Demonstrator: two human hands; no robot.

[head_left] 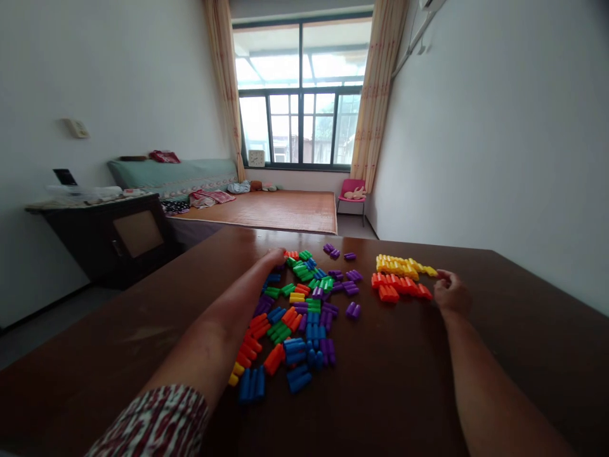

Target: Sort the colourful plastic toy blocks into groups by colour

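Small ribbed plastic blocks lie in a mixed heap on the dark table, with blue blocks (315, 332), green blocks (303, 271) and purple blocks (353, 310) among them. My left hand (275, 256) reaches to the heap's far edge, beside an orange block (292, 255); its fingers are mostly hidden. On the right, yellow blocks (397, 264) form a row behind a row of orange blocks (397, 284). At the right end of the yellow row, my right hand (451, 293) is closed, its fingertips on a yellow block (430, 271).
The brown table (380, 381) spans the foreground. Beyond it stand a bed with a woven mat (285, 209) and a pink chair (352, 188) holding a soft toy. A dark cabinet (104, 228) is at the left, and a window (301, 95) is at the back.
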